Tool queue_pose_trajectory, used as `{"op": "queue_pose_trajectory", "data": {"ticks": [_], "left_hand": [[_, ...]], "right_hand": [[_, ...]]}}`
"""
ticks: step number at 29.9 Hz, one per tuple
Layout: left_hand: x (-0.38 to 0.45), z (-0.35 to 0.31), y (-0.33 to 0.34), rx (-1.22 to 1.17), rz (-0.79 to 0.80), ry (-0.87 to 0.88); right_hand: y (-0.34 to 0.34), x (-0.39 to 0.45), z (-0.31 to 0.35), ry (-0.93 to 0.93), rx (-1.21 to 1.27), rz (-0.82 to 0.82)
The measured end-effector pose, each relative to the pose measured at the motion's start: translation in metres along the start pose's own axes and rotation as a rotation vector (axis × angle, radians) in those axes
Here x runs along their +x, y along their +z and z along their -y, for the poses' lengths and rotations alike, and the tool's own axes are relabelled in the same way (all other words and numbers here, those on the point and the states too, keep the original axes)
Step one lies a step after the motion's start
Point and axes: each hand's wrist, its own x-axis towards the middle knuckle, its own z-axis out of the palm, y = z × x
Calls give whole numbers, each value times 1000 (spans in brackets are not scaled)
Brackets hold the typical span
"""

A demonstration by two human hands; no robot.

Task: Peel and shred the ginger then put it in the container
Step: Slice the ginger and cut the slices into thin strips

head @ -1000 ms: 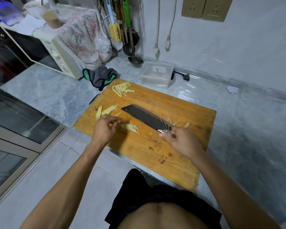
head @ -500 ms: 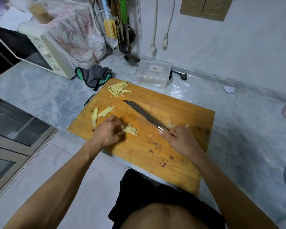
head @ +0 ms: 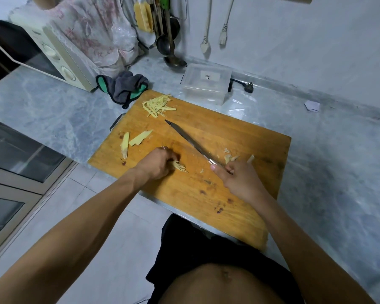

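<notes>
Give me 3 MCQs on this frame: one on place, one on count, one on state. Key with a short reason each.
1. Where does the pile of shredded ginger lie?
A. On the far left corner of the cutting board
B. Inside the clear container
C. On the counter beside the microwave

2. How many unshredded ginger slices lie near the board's left edge?
A. None
B. Two
C. Five

3. What is the state of the clear container?
A. Lid off, full of ginger
B. Tipped on its side
C. Upright with its lid on, behind the board

Key:
1 A: the shreds sit on the board's far left corner, short of the container.
2 B: one narrow strip and one wider slice lie side by side.
3 C: the lid covers it and no ginger shows inside.
</notes>
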Motion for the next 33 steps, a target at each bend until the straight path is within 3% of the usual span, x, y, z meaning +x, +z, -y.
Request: {"op": "queue_pose_trajectory", "data": {"ticks": [5, 7, 12, 15, 20, 27, 33], "left_hand": [[-3, 3, -2, 41, -8, -44], [-3, 5, -2, -103, -93, -118], [9, 17, -12, -755, -322, -402], [23, 26, -28, -838, -368, -439], [72, 52, -76, -705, -371, -392], [121, 63, -116, -237, -299, -253], [136, 62, -130, -219, -354, -241]], "right_hand": [[-6, 4, 4, -2, 17, 2], [-10, 8, 9, -3, 17, 2], [-22, 24, 28, -12, -16, -42], [-29, 37, 37, 2, -32, -49], [-42, 61, 59, -23, -64, -65], [-45, 83, 70, 0, -58, -58], [-41, 83, 71, 20, -43, -45]]}}
